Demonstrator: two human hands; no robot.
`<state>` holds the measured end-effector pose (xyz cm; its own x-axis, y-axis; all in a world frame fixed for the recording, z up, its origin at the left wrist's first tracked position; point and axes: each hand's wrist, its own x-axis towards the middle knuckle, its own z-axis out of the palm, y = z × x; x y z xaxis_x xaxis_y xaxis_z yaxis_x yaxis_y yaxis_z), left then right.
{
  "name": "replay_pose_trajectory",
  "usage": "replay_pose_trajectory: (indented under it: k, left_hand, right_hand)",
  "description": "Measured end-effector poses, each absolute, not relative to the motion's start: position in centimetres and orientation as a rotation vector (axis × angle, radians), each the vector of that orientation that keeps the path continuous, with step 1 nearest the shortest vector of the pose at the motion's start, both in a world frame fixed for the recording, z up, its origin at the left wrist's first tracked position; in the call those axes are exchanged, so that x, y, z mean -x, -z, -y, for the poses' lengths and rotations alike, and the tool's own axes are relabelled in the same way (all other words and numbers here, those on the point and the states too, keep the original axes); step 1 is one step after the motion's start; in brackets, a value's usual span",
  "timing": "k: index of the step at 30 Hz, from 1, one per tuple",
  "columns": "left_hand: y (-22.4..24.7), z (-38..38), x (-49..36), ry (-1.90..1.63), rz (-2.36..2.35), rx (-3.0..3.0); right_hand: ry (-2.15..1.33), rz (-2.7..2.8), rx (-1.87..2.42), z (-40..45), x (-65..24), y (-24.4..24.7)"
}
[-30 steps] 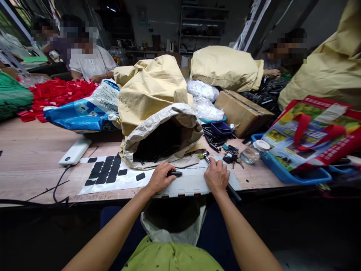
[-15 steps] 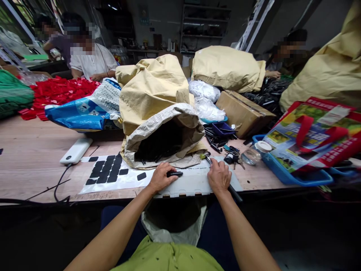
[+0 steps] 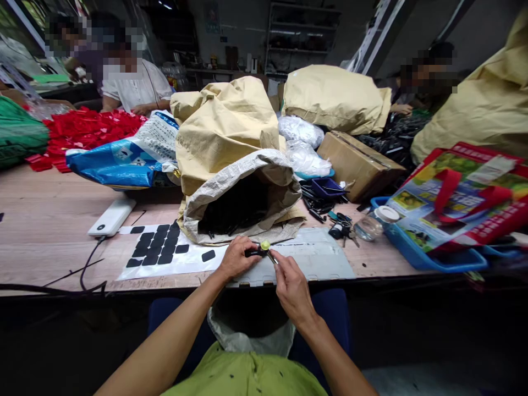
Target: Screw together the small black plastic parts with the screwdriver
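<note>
— What sits right before the person?

— A flat mat [image 3: 313, 258] on the surface [image 3: 49, 225], at its near edge. Behind the mat lies an open sack [image 3: 243, 198], with a taller sack [image 3: 225, 129] behind that.

— And to the sides?

— Left of the mat, a sheet of pads [image 3: 159, 253], then a power bank [image 3: 112, 216]. Right of it, keys [image 3: 342, 228], I think, a jar [image 3: 371, 223] and a bin [image 3: 429, 245] holding a bag [image 3: 462, 198].

Desk [image 3: 49, 220]: matt, worn wood. Open sack [image 3: 243, 190] on it: coarse woven plastic, paper-lined. Grey sheet [image 3: 313, 258] before the sack: smooth matt plastic. Black part [image 3: 252, 252]: glossy plastic.
</note>
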<state>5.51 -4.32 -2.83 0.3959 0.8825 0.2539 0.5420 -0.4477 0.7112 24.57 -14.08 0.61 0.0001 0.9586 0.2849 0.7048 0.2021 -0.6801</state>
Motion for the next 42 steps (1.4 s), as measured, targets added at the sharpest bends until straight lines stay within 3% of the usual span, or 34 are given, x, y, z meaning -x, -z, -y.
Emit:
replay_pose_trajectory:
  k: [22, 33, 42]
  left_hand:
    - [3.1, 4.3, -5.5, -0.847, -1.208, -2.161]
    - [3.0, 4.3, -5.5, -0.775, -1.238, -2.199]
    - [2.7, 4.4, -5.6, -0.781, -1.228, -2.233]
  right_hand:
    - [-0.287, 1.817, 1.729, 15.2, -24.8, -0.2]
    - [0.1, 1.766, 2.097, 8.9, -31.2, 0.0]
    - [0.307, 1.734, 2.171, 8.0, -30.8, 2.0]
